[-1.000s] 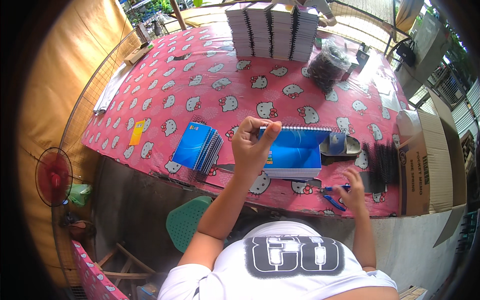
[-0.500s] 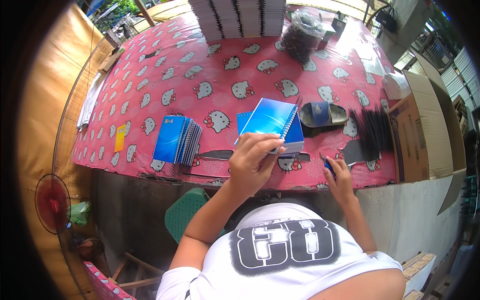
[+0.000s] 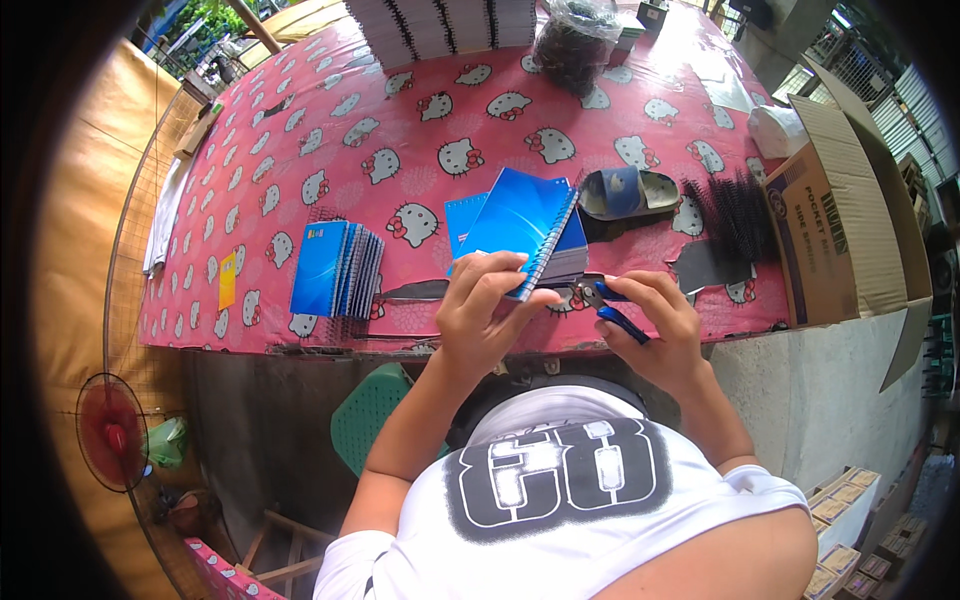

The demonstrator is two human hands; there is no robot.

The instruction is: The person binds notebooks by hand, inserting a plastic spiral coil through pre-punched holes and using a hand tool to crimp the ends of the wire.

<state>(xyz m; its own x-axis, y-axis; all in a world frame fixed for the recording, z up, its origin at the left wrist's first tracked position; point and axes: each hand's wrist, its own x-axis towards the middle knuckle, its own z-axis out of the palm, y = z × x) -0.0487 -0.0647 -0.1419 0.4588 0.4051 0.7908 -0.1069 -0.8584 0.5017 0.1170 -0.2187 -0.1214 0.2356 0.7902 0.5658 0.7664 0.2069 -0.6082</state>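
Observation:
My left hand (image 3: 476,318) grips the lower end of a blue spiral notebook (image 3: 515,222), thumb near its coil. The notebook is tilted, its coil along the right edge. Beneath it lie more blue notebooks (image 3: 568,262), partly hidden. My right hand (image 3: 668,328) is closed around small blue-handled pliers (image 3: 622,318). Their jaws are parted and point left, close to the lower end of the coil; I cannot tell whether they touch it. Left of my hands stands a leaning row of blue spiral notebooks (image 3: 328,270).
A blue slipper (image 3: 615,195) and loose black coils (image 3: 728,222) lie right on the pink cartoon-cat tablecloth (image 3: 400,300). At the right edge stands an open cardboard box (image 3: 815,235). Tall stacks of bound books (image 3: 440,30) and a plastic-wrapped dark bundle (image 3: 575,50) are at the back.
My right hand has brought the pliers up and left to the notebook's lower corner, and their jaws now show. The notebook is tilted more in my left hand. The whole view has shifted slightly.

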